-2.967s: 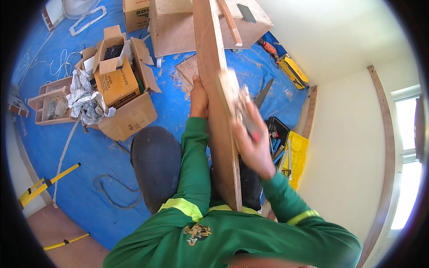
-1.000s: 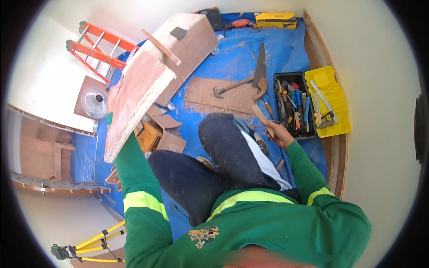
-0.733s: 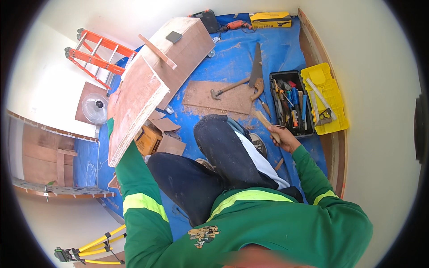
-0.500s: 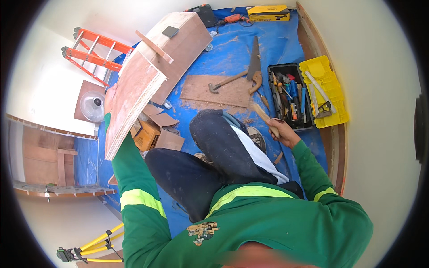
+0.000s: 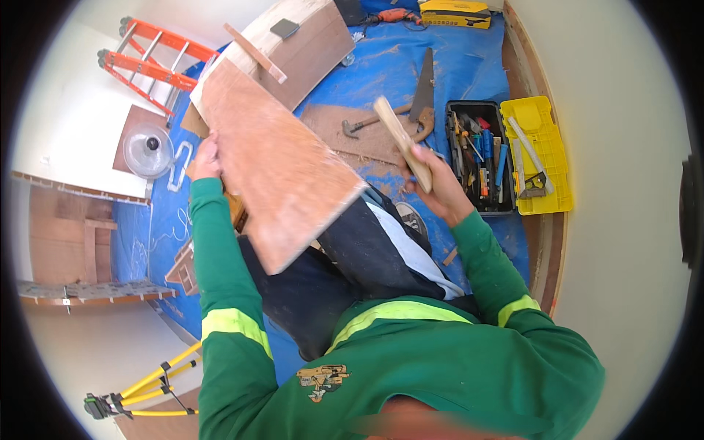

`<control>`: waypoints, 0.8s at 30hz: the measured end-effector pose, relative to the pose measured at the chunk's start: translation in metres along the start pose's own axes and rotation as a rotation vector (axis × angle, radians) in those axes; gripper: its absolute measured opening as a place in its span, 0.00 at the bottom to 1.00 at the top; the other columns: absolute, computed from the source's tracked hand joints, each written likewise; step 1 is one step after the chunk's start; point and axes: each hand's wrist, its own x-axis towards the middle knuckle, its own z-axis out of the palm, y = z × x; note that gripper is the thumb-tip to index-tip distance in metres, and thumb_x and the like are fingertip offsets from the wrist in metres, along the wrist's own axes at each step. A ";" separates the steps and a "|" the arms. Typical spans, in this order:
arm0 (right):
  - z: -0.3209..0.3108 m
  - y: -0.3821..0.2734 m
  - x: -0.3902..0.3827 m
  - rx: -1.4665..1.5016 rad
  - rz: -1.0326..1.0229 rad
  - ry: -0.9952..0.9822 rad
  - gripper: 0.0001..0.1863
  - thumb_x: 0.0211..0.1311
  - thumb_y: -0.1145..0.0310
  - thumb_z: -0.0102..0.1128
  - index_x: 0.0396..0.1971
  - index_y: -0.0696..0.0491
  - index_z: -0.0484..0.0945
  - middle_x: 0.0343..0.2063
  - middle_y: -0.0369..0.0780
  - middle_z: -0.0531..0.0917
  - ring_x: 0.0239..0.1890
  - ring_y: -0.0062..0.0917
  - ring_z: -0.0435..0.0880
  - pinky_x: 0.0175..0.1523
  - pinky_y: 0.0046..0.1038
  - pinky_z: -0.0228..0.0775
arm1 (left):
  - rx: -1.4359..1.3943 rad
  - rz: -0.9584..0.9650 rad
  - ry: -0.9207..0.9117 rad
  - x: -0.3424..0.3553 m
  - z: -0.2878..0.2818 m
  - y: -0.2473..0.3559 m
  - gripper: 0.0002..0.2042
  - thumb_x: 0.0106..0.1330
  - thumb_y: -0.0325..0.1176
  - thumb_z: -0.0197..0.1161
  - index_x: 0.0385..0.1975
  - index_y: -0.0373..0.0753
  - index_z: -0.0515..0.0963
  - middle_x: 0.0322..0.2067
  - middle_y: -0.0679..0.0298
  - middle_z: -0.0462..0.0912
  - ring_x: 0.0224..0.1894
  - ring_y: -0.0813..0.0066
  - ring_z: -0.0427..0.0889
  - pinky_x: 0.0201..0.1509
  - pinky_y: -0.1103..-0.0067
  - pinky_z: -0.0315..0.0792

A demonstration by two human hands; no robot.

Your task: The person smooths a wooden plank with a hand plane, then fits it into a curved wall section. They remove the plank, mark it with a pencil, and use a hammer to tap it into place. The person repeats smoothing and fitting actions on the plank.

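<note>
My left hand (image 5: 207,158) grips the left edge of a plywood board (image 5: 282,165). The board lies tilted over my knees, its broad reddish-brown face turned up and its near end blurred. Its far end reaches a large plywood box (image 5: 312,70). In my right hand (image 5: 444,183) is a narrow, pale strip of wood (image 5: 398,132), fingers closed round its lower end. The strip is raised to the right of the board, apart from it. Behind it on the floor are a claw hammer (image 5: 352,128), a handsaw (image 5: 423,88) and a flat plywood panel (image 5: 323,121).
An open toolbox (image 5: 480,158) with a yellow lid (image 5: 546,176) stands at right by the wall. An orange ladder (image 5: 154,66) is at far left, a yellow tripod (image 5: 150,385) at near left. Blue tarp (image 5: 469,66) covers the floor. A small wooden bar (image 5: 253,51) rests on the box.
The board has swung right over my knees, from showing its cut edge to showing its broad face. My right hand has risen and moved left with the wood strip, closer to the board.
</note>
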 end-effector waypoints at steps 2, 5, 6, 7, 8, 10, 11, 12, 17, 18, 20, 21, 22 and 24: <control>0.022 -0.008 0.018 -0.035 -0.016 -0.018 0.27 0.75 0.51 0.68 0.62 0.54 0.78 0.36 0.35 0.81 0.33 0.17 0.78 0.37 0.23 0.73 | -0.076 0.019 -0.003 0.011 0.012 -0.048 0.24 0.86 0.43 0.53 0.66 0.26 0.75 0.60 0.49 0.86 0.57 0.55 0.87 0.66 0.61 0.80; 0.042 -0.011 0.036 -0.147 0.010 -0.093 0.32 0.74 0.51 0.70 0.68 0.55 0.76 0.38 0.36 0.83 0.35 0.18 0.79 0.39 0.24 0.74 | 0.018 0.024 0.161 0.013 0.024 -0.085 0.24 0.85 0.41 0.54 0.65 0.23 0.74 0.60 0.47 0.85 0.57 0.54 0.87 0.65 0.61 0.80; 0.045 -0.009 0.040 -0.195 -0.005 -0.105 0.32 0.73 0.52 0.71 0.69 0.55 0.76 0.39 0.37 0.84 0.36 0.18 0.80 0.39 0.24 0.74 | 0.090 0.025 0.237 0.009 0.026 -0.087 0.24 0.85 0.41 0.54 0.64 0.23 0.74 0.60 0.46 0.85 0.57 0.54 0.87 0.64 0.61 0.80; 0.048 -0.006 0.042 -0.239 -0.034 -0.162 0.33 0.73 0.52 0.71 0.69 0.55 0.76 0.40 0.38 0.85 0.37 0.18 0.80 0.40 0.24 0.74 | 0.172 0.071 0.261 0.005 0.030 -0.085 0.26 0.83 0.43 0.56 0.64 0.21 0.74 0.60 0.42 0.84 0.60 0.52 0.85 0.66 0.61 0.78; 0.049 -0.002 0.043 -0.233 0.007 -0.118 0.35 0.70 0.54 0.74 0.70 0.58 0.75 0.44 0.40 0.85 0.41 0.20 0.82 0.42 0.24 0.75 | 0.254 0.139 0.290 -0.001 0.032 -0.083 0.29 0.81 0.45 0.59 0.64 0.19 0.73 0.60 0.39 0.82 0.63 0.49 0.83 0.68 0.60 0.76; 0.049 0.007 0.046 -0.212 0.060 -0.117 0.40 0.66 0.57 0.79 0.71 0.63 0.72 0.53 0.45 0.85 0.50 0.24 0.85 0.45 0.24 0.77 | 0.714 0.317 0.539 -0.013 0.044 -0.076 0.36 0.75 0.51 0.64 0.69 0.23 0.69 0.65 0.34 0.76 0.67 0.43 0.78 0.72 0.57 0.71; 0.050 0.011 0.046 -0.210 0.057 -0.106 0.40 0.66 0.58 0.79 0.71 0.63 0.73 0.52 0.45 0.85 0.50 0.25 0.85 0.46 0.24 0.78 | 0.799 0.337 0.598 -0.020 0.049 -0.074 0.39 0.73 0.54 0.65 0.72 0.25 0.67 0.67 0.32 0.72 0.69 0.40 0.76 0.74 0.56 0.69; 0.050 0.016 0.047 -0.207 0.050 -0.098 0.40 0.66 0.58 0.80 0.70 0.63 0.73 0.52 0.46 0.86 0.50 0.25 0.86 0.46 0.25 0.79 | 0.898 0.318 0.630 -0.024 0.058 -0.073 0.42 0.71 0.56 0.65 0.74 0.28 0.66 0.69 0.32 0.69 0.71 0.38 0.74 0.75 0.54 0.67; 0.047 0.028 0.039 -0.283 0.094 -0.092 0.38 0.65 0.60 0.81 0.68 0.63 0.76 0.49 0.46 0.88 0.47 0.27 0.88 0.47 0.26 0.81 | 0.920 0.215 0.485 -0.031 0.078 -0.069 0.48 0.72 0.66 0.59 0.80 0.33 0.60 0.73 0.30 0.66 0.78 0.26 0.58 0.82 0.52 0.56; 0.046 0.028 0.037 -0.291 0.112 -0.082 0.38 0.64 0.60 0.81 0.68 0.64 0.76 0.49 0.46 0.88 0.46 0.26 0.89 0.46 0.26 0.81 | 0.949 0.229 0.476 -0.030 0.079 -0.068 0.48 0.71 0.68 0.57 0.80 0.34 0.60 0.75 0.32 0.65 0.78 0.26 0.58 0.82 0.52 0.56; 0.046 0.025 0.035 -0.315 0.134 -0.075 0.38 0.64 0.60 0.82 0.68 0.64 0.76 0.49 0.46 0.88 0.45 0.26 0.89 0.45 0.27 0.82 | 0.988 0.233 0.474 -0.028 0.080 -0.067 0.48 0.71 0.70 0.55 0.80 0.36 0.61 0.76 0.36 0.65 0.79 0.27 0.57 0.82 0.51 0.56; 0.046 0.023 0.035 -0.333 0.136 -0.082 0.38 0.64 0.60 0.82 0.68 0.64 0.76 0.49 0.46 0.88 0.45 0.26 0.89 0.44 0.27 0.82 | 0.996 0.225 0.482 -0.027 0.080 -0.067 0.48 0.71 0.70 0.55 0.80 0.37 0.62 0.77 0.39 0.65 0.79 0.28 0.58 0.82 0.50 0.56; 0.047 0.021 0.036 -0.326 0.114 -0.114 0.39 0.64 0.60 0.82 0.68 0.65 0.76 0.49 0.47 0.88 0.45 0.26 0.89 0.43 0.27 0.83 | 1.002 0.212 0.489 -0.027 0.081 -0.067 0.47 0.71 0.70 0.55 0.80 0.38 0.62 0.77 0.41 0.66 0.79 0.30 0.58 0.82 0.50 0.56; 0.049 0.018 0.037 -0.366 0.119 -0.112 0.39 0.63 0.60 0.82 0.68 0.64 0.76 0.49 0.47 0.88 0.45 0.27 0.89 0.42 0.30 0.85 | 0.971 0.199 0.516 -0.029 0.083 -0.068 0.46 0.71 0.71 0.55 0.80 0.41 0.63 0.77 0.44 0.67 0.80 0.32 0.58 0.82 0.50 0.56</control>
